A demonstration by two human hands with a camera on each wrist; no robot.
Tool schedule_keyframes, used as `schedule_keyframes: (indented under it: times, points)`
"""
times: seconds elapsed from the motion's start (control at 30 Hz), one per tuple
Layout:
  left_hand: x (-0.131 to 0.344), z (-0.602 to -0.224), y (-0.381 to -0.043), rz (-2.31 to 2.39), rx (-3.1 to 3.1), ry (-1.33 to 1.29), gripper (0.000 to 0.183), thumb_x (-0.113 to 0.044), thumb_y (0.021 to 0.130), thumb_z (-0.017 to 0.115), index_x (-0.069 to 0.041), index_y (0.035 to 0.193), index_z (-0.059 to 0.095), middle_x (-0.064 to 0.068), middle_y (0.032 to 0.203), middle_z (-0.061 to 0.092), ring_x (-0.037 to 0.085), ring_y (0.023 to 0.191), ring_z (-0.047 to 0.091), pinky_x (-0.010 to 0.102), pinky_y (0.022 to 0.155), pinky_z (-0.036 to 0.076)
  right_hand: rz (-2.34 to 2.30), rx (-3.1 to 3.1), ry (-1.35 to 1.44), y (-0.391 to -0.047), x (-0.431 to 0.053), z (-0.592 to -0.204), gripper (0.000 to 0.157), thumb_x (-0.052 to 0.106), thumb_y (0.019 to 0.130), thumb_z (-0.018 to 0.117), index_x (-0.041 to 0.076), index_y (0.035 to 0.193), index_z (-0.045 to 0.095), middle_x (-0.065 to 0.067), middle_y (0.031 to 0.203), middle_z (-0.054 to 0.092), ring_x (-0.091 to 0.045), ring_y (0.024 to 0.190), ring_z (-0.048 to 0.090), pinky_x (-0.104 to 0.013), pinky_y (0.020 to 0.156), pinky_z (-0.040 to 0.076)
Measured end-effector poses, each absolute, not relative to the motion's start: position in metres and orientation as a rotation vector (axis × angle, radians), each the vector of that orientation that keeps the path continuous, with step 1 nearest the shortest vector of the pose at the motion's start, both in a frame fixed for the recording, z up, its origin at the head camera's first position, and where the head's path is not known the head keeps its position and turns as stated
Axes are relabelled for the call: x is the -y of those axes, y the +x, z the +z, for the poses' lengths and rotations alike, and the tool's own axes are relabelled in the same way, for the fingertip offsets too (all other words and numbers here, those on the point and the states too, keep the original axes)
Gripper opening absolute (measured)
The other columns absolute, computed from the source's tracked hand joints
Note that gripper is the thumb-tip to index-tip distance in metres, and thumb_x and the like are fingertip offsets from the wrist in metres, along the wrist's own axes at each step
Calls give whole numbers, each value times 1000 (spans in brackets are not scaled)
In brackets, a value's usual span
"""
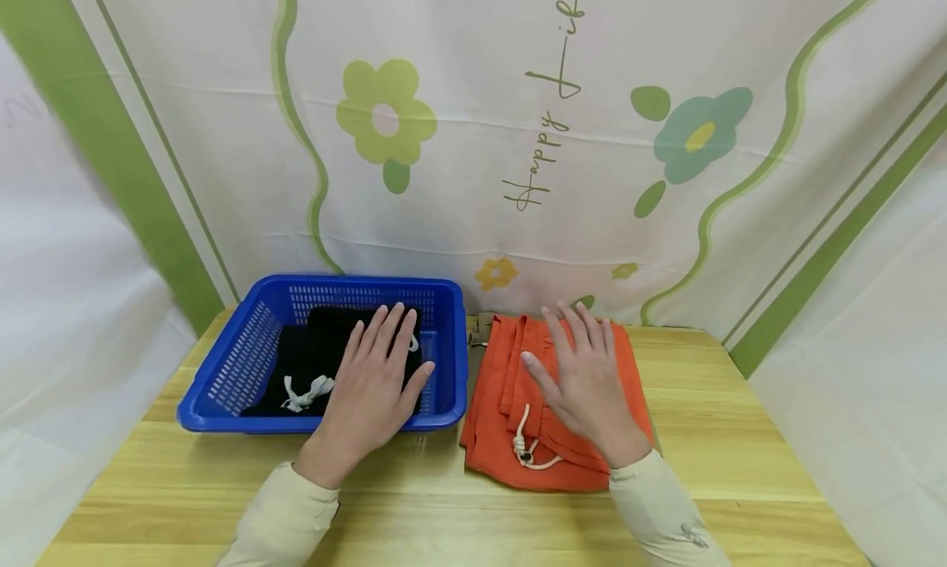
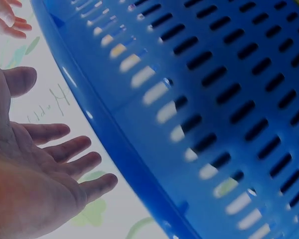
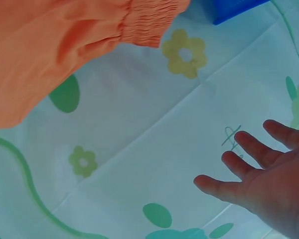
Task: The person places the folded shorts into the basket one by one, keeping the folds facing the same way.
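My left hand (image 1: 373, 390), fingers straight and thumb out, hovers above the front of a blue plastic basket (image 1: 214, 423). Inside the basket lie folded black garments (image 1: 299, 349), one with a white drawstring bow (image 1: 307, 394); the hand hides part of them. My right hand (image 1: 588, 386) spreads over folded orange pants (image 1: 491, 448) with a gathered waistband and a cream cord (image 1: 520, 444). Both wrist views show space between the fingers and the things: the left hand (image 2: 35, 169) beside the slotted basket wall (image 2: 134, 154), the right hand (image 3: 274, 174) apart from the orange cloth (image 3: 50, 55).
An olive-brown cloth (image 1: 478, 357) peeks out under the left edge of the orange pants. Everything stands on a light wooden table (image 1: 414, 501). Behind it hangs a white curtain (image 1: 459, 181) printed with flowers, and more white fabric closes both sides.
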State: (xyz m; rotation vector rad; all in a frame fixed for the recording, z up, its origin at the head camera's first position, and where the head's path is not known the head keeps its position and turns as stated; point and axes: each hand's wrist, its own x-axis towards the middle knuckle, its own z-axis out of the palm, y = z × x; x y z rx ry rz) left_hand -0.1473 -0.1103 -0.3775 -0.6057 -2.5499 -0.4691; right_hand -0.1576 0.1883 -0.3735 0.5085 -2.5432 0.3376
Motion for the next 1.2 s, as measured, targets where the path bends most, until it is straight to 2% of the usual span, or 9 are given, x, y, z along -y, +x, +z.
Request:
schedule_keyframes:
  times: [0.13,0.37,0.67,0.93,1.2]
  points:
    - [103,-379,-147,-435,2557,-604,69,-41,104,54,-2,157,34,20,163,29,37,152,19,58,121,14,339,2544,485,-157,-198,-376,70,47,101,57,5,155,40,-22,154,39,-46,145,26,-67,116,14]
    - [91,-382,-148,-381,2557,-605,70,-42,104,53,-3,158,33,20,164,27,39,153,16,59,121,11,324,2471,492,-157,-216,-384,69,48,101,55,-1,148,46,-27,145,46,-46,136,35,-67,111,22]
    - [78,-386,-151,-350,2582,-651,75,-48,101,55,-7,159,33,20,164,26,41,152,17,60,121,11,342,2447,487,-155,-233,-393,69,41,96,65,-4,146,47,-28,140,49,-49,132,40,-67,106,27]
    - [64,-389,-153,-311,2561,-700,71,-50,102,53,-5,155,41,22,156,39,41,147,29,59,119,21,346,2496,438,-153,-243,-399,67,33,94,71,-4,145,48,-29,134,52,-52,129,42,-69,103,29]
    - [48,-389,-152,-333,2522,-740,66,-39,98,65,0,149,47,24,147,48,41,137,43,55,114,34,370,2573,366,-152,-250,-399,62,33,96,70,-3,142,51,-27,134,52,-51,125,44,-69,99,32]
